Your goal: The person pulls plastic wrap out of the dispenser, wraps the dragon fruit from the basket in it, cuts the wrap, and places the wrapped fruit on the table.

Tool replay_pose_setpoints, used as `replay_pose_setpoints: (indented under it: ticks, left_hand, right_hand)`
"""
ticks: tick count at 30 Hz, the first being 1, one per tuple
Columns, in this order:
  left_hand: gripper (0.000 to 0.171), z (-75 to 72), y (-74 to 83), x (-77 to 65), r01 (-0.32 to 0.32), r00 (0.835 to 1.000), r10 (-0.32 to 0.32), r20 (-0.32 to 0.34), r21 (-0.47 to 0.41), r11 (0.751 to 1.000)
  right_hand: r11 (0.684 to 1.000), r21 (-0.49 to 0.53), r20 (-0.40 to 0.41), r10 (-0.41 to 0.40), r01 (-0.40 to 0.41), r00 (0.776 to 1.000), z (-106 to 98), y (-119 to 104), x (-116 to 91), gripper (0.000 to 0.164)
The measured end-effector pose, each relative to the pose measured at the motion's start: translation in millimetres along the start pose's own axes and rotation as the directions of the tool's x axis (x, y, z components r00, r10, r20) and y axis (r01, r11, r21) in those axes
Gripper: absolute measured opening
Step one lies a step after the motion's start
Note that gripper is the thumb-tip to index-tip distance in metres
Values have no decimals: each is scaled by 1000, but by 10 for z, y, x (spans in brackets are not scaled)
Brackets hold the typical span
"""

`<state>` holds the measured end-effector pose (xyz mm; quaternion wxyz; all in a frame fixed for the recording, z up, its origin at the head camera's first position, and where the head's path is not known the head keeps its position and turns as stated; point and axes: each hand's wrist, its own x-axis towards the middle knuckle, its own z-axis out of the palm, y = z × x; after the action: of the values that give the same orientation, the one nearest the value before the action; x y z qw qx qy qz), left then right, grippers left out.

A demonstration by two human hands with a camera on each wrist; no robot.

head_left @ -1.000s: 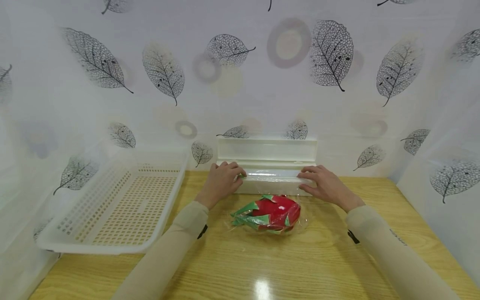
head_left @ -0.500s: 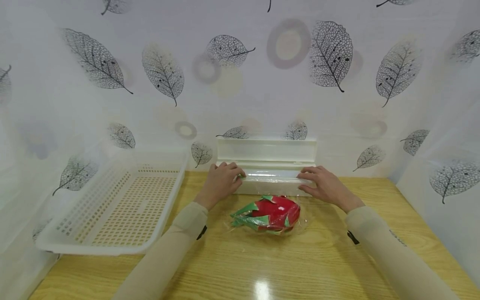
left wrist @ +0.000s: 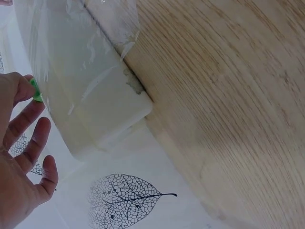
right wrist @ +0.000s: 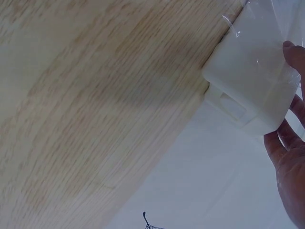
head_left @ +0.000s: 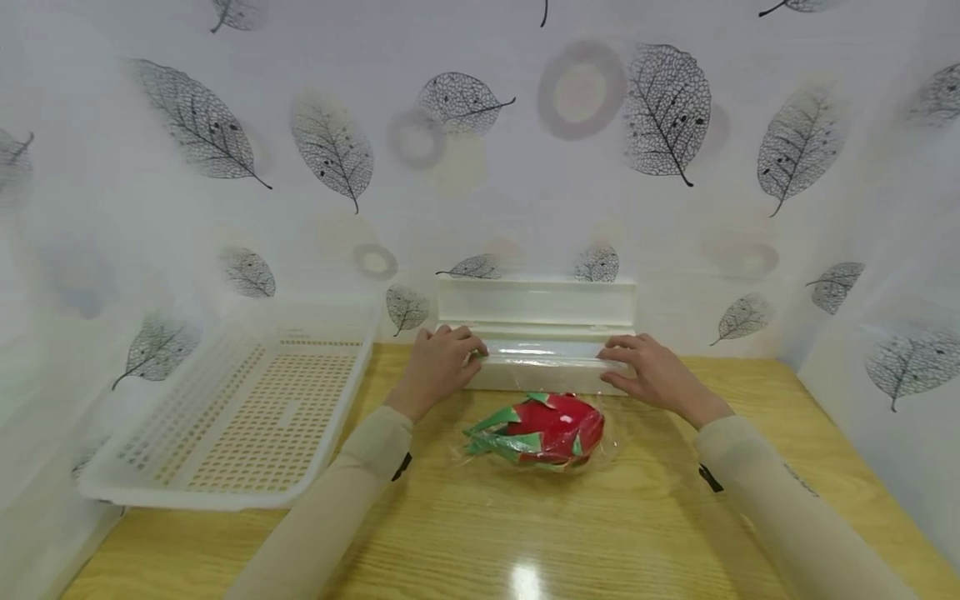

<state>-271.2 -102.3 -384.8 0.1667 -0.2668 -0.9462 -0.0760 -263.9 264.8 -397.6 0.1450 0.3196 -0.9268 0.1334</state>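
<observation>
A white cling film dispenser (head_left: 536, 375) stands at the back of the table, its lid (head_left: 534, 302) raised. My left hand (head_left: 442, 367) is at its left end. In the left wrist view, its thumb and index finger pinch a small green slider (left wrist: 35, 90) on the front edge, the other fingers spread apart. My right hand (head_left: 648, 371) grips the right end, thumb on the film-covered front and other fingers behind it. Clear film (left wrist: 95, 52) hangs over the front face. Just before the dispenser lies a red dragon fruit (head_left: 558, 429) with green scales, wrapped in film.
A white plastic basket (head_left: 315, 467) with a perforated bottom stands on the left of the wooden table (head_left: 480, 533). Behind the dispenser rises a pale wall covering (head_left: 510, 192) printed with leaves.
The left hand has shifted very slightly left along the dispenser. The right hand keeps its hold, and the dragon fruit lies where it was. The head view has moved a little.
</observation>
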Motion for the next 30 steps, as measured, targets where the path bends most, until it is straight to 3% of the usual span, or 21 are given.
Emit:
replay_pose_setpoints:
  ticks: [30]
  left_hand:
    - [12,14,-38,-49,8,997,-8,-72,6,1000]
  right_hand:
    - [1000,-2,-2,-4,4,1000,-7,14,-19,35]
